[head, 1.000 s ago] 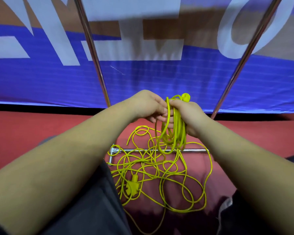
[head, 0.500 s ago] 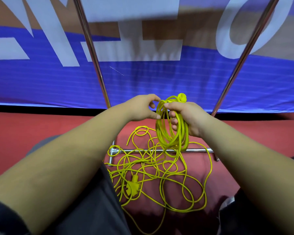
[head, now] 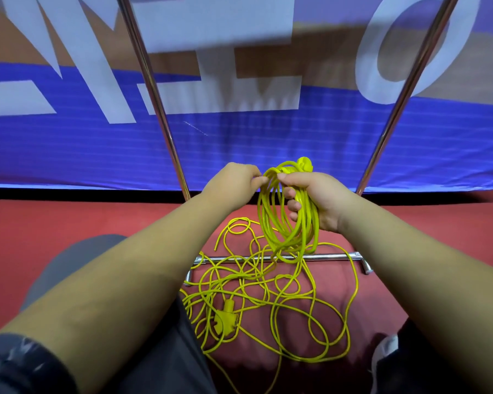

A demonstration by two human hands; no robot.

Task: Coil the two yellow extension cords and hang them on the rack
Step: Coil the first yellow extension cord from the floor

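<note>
right hand: the right hand (head: 322,200) is curled round a bundle of thin, bright yellow extension cord loops (head: 306,231), thumb on top and fingers hooked through the middle.
left hand: the left hand (head: 231,186) sits just beside it, fingertips pinching a strand at the top of the bundle.
coiled part: the bundle hangs from the right hand as a long oval held above the floor; its lowest loops show in front of the chrome base bar (head: 336,255). a yellow plug end (head: 305,163) sticks out above the right hand.
loose part: a tangle of loose yellow cord (head: 285,282) lies on the red floor (head: 69,228), over the base bar and on its near side, between the person's legs. where one cord ends and the other begins cannot be told.
socket: a yellow socket block (head: 225,317) lies in the left of the tangle, beside the left leg.
rack: two chrome upright poles (head: 154,109) stand behind the hands.
backdrop: a blue banner with large white letters (head: 268,143) hangs behind the poles.
legs: dark grey trousers (head: 77,265); a white shoe (head: 382,354) shows at lower right.
</note>
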